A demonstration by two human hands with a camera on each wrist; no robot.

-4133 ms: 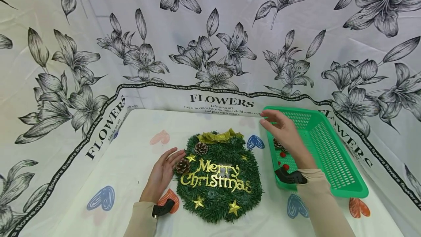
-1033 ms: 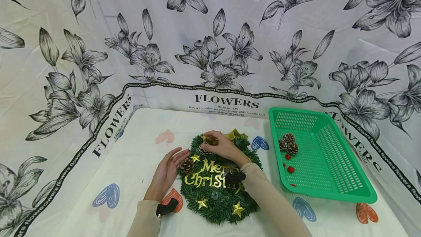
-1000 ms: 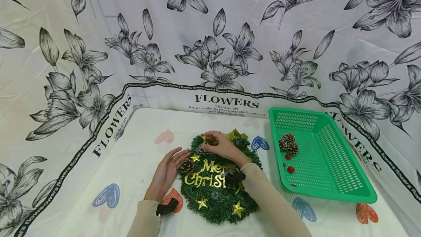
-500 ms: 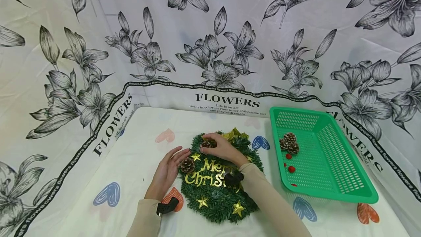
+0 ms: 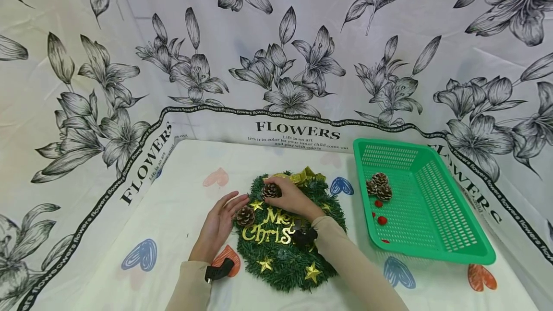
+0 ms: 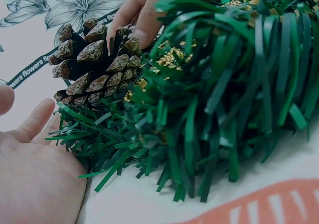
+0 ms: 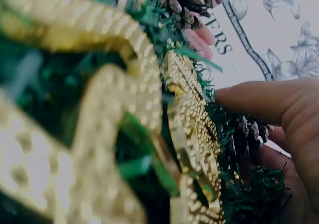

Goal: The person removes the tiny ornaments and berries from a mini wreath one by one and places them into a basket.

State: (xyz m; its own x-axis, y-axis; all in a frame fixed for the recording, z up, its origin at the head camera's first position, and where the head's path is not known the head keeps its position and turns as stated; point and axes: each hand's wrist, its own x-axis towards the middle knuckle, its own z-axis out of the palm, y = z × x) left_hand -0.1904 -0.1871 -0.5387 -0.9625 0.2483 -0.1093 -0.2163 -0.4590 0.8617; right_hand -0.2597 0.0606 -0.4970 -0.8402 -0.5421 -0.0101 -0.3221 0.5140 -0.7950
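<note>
A green Christmas wreath (image 5: 281, 272) lies on the table, with gold "Merry Christmas" lettering (image 5: 260, 235), gold stars (image 5: 312, 272) and a gold bow (image 5: 307, 175) at its top. My right hand (image 5: 294, 199) reaches over it and holds a pine cone (image 5: 270, 191) at the upper left between thumb and fingers. My forearm covers part of the lettering. Another pine cone (image 5: 245, 216) sits on the wreath's left edge, large in the left wrist view. Beside it my left hand (image 5: 216, 227) rests with extended fingers against the wreath's edge.
To the right stands a green plastic basket (image 5: 436, 234). Inside it, along the left side, lie several pine cones (image 5: 380, 188) and small red balls (image 5: 382, 220). A flower-printed cloth (image 5: 294, 52) hangs behind the heart-patterned tablecloth (image 5: 173, 196).
From over the basket, my right hand has come left to the wreath's upper-left pine cone. During the last second its fingers shift slightly, showing more of that cone. My left hand stays in place.
</note>
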